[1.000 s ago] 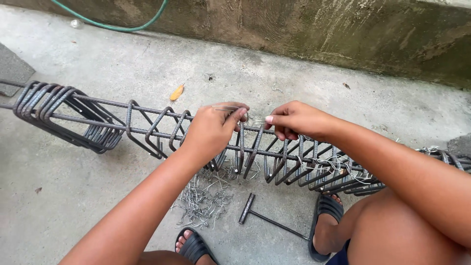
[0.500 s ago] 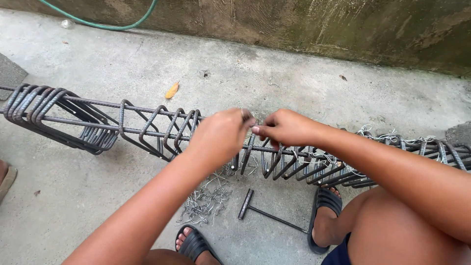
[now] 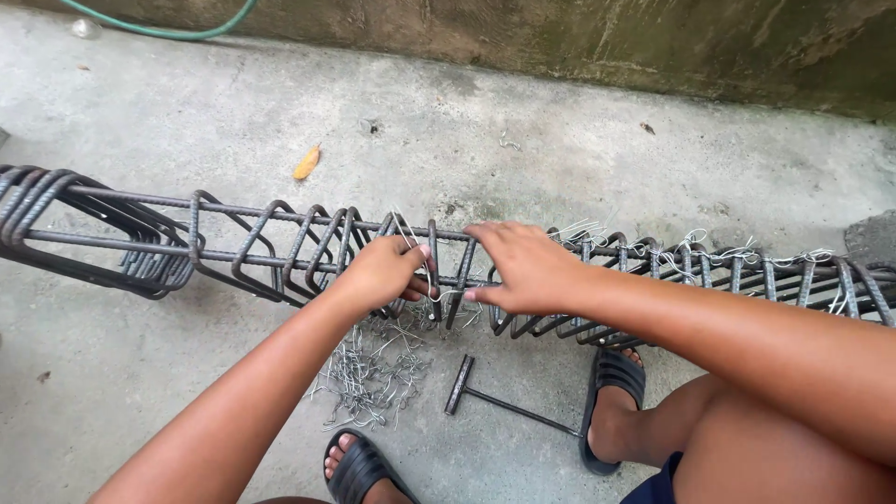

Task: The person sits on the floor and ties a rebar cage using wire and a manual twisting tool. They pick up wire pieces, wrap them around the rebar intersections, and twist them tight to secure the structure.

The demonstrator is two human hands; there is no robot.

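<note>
Shifted left along the rebar cage (image 3: 280, 245) since 1 second ago, with both hands now together at 1 stirrup (image 3: 433, 266) near the middle. Left hand (image 3: 381, 273) closed, pinching a thin tie wire (image 3: 417, 257) at that stirrup; right hand (image 3: 528, 269) loosely curled over the top bar, fingertips at the same joint. Wire ties done along the right stretch, left stirrups bunched and untied, loose wire pile (image 3: 373, 378) and twisting hook tool (image 3: 509, 406) unused on the concrete floor (image 3: 523, 140).
</note>
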